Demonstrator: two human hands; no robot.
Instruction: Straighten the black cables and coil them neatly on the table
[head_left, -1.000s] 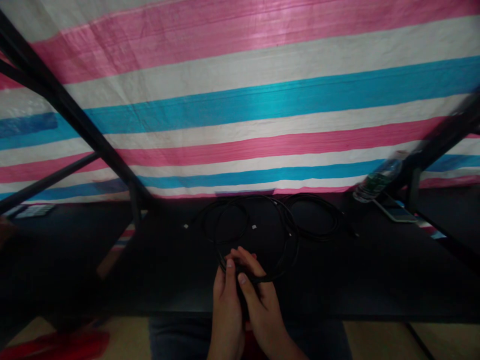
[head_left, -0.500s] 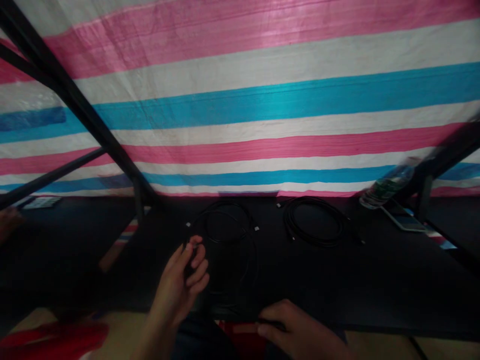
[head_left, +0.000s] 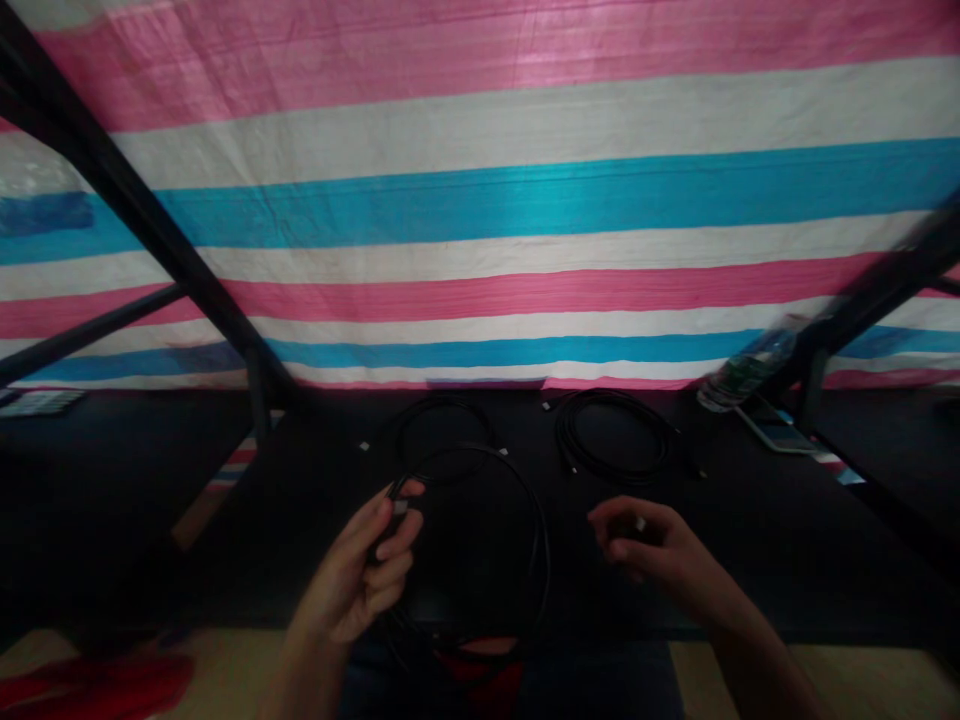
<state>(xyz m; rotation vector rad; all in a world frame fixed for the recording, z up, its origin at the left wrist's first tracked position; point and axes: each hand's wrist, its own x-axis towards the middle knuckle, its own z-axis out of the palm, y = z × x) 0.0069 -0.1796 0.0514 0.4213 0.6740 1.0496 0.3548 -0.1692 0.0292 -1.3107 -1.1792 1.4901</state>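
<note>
My left hand (head_left: 375,560) is closed around a black cable (head_left: 546,530), with a pale metal connector showing between the fingers. The held cable hangs in a wide loop that bends right and comes back below the hand near the table's front edge. My right hand (head_left: 637,540) is to the right of this loop, fingers curled and thumb close to the index finger. A small pale connector shows inside its curl; the dark cable it belongs to is hard to see. A coiled black cable (head_left: 405,435) lies behind my left hand, and another coil (head_left: 562,440) lies behind my right.
A clear plastic bottle (head_left: 739,375) leans at the back right beside a phone (head_left: 776,428). Dark metal frame bars (head_left: 172,250) slant on both sides. A striped plastic sheet (head_left: 525,210) hangs behind the black table (head_left: 480,560). Red cloth (head_left: 97,685) shows at lower left.
My right hand has moved up and right from the table's front edge, and a pale connector now shows in it. My left hand keeps the cable; its loop hangs wider. The view has shifted slightly.
</note>
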